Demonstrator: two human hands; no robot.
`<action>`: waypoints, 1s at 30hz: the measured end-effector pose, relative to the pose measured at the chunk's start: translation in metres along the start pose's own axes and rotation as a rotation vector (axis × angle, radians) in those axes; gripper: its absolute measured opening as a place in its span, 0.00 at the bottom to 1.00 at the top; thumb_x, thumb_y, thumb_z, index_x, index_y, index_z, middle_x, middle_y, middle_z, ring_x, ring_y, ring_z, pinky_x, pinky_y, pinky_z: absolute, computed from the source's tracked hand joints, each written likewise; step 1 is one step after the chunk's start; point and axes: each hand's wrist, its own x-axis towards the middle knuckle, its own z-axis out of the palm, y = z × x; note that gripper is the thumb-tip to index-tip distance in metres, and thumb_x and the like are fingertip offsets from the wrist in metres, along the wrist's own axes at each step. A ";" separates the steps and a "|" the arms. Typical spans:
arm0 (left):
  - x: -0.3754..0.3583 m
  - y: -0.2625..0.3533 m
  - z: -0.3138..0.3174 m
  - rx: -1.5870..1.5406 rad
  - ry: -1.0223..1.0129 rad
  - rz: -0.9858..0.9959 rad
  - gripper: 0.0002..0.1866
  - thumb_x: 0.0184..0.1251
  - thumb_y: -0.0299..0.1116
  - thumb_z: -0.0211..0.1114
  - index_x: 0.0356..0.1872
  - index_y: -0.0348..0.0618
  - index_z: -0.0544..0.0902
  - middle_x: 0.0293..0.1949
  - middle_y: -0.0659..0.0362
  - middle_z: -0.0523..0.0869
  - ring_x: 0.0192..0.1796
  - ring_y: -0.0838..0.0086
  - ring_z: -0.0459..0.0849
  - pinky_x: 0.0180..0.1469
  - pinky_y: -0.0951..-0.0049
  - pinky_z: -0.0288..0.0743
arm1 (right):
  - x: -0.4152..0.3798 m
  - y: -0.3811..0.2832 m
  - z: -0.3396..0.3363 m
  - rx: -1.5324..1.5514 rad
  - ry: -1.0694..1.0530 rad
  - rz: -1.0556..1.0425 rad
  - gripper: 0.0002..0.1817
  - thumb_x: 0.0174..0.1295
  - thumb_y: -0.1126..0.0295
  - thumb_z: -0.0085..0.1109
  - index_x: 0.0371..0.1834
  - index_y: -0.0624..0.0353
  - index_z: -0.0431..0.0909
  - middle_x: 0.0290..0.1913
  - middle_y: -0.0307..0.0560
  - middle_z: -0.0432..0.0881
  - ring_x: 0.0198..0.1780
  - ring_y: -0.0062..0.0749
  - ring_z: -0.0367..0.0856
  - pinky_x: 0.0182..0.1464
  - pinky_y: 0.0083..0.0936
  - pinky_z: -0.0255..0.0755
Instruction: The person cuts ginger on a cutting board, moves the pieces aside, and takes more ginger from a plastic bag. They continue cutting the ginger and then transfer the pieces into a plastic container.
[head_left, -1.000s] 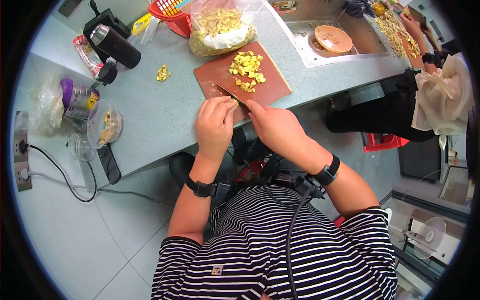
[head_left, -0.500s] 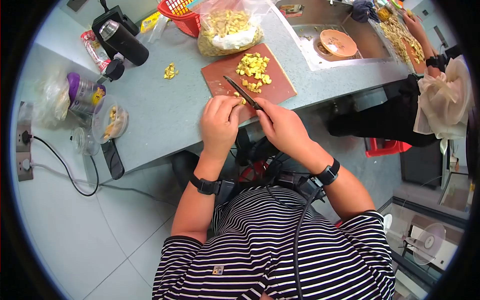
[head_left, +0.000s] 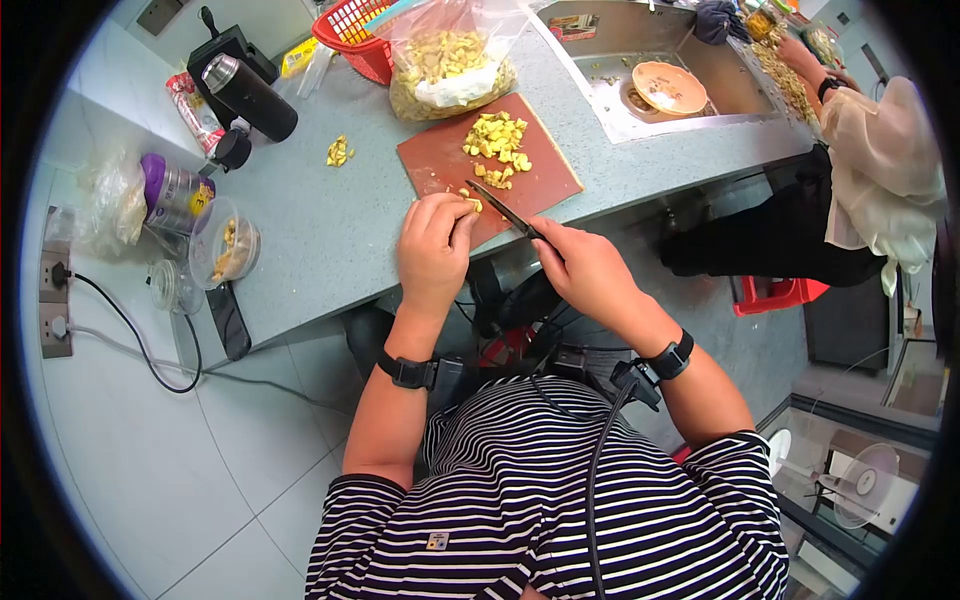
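Note:
Wrapped round the handle of a dark-bladed knife [head_left: 502, 208], my right hand [head_left: 590, 265] is beyond the front edge of the counter. The blade points up and left over a reddish-brown cutting board [head_left: 428, 157]. At the board's lower left, my left hand [head_left: 435, 245] pinches a small yellow piece [head_left: 474, 205], just left of the blade. Chopped yellow pieces [head_left: 495, 138] are piled on the board, with a few browner ones [head_left: 493, 177] below them. A smaller heap [head_left: 340, 151] lies on the counter to the left.
Behind the board stand a bag of yellow pieces [head_left: 450, 75] and a red basket [head_left: 365, 55]. A black flask [head_left: 250, 97], a tub [head_left: 232, 250] and a phone [head_left: 229, 322] are at left. Right are a sink [head_left: 640, 133] holding an orange bowl [head_left: 670, 88], and another person's arm [head_left: 803, 62].
My right hand and the knife have moved slightly right and down, away from my left hand. The other person's hand has shifted left.

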 end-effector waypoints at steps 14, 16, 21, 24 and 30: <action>0.001 0.003 -0.001 0.006 -0.007 0.018 0.08 0.74 0.21 0.83 0.49 0.37 0.95 0.50 0.53 0.95 0.53 0.56 0.94 0.57 0.58 0.88 | 0.007 -0.009 0.001 0.081 0.017 0.034 0.17 0.88 0.64 0.64 0.71 0.59 0.87 0.51 0.63 0.96 0.52 0.67 0.95 0.55 0.57 0.89; 0.000 0.004 0.000 -0.001 -0.015 -0.051 0.08 0.74 0.21 0.83 0.50 0.37 0.95 0.50 0.53 0.94 0.53 0.56 0.93 0.56 0.59 0.88 | 0.004 -0.010 0.001 0.063 0.015 0.035 0.17 0.88 0.64 0.64 0.72 0.58 0.87 0.51 0.63 0.96 0.52 0.67 0.95 0.55 0.57 0.89; 0.000 0.002 -0.001 0.013 -0.014 -0.022 0.09 0.73 0.21 0.83 0.50 0.38 0.95 0.50 0.53 0.94 0.53 0.56 0.93 0.55 0.59 0.88 | 0.005 -0.013 -0.001 0.054 -0.027 0.062 0.19 0.88 0.64 0.64 0.75 0.57 0.86 0.53 0.65 0.96 0.53 0.67 0.95 0.55 0.57 0.89; 0.000 0.001 -0.001 0.023 -0.015 -0.007 0.09 0.73 0.21 0.83 0.50 0.38 0.96 0.50 0.53 0.94 0.53 0.56 0.93 0.55 0.59 0.88 | 0.006 -0.014 0.000 0.064 -0.058 0.074 0.21 0.87 0.65 0.64 0.79 0.56 0.85 0.53 0.65 0.96 0.53 0.67 0.95 0.55 0.58 0.89; 0.000 0.002 -0.001 0.017 -0.015 -0.014 0.09 0.73 0.22 0.84 0.50 0.38 0.96 0.50 0.53 0.94 0.53 0.56 0.93 0.56 0.58 0.87 | 0.006 -0.010 0.004 0.043 -0.065 0.028 0.27 0.86 0.68 0.66 0.86 0.49 0.83 0.50 0.64 0.96 0.50 0.67 0.95 0.52 0.55 0.88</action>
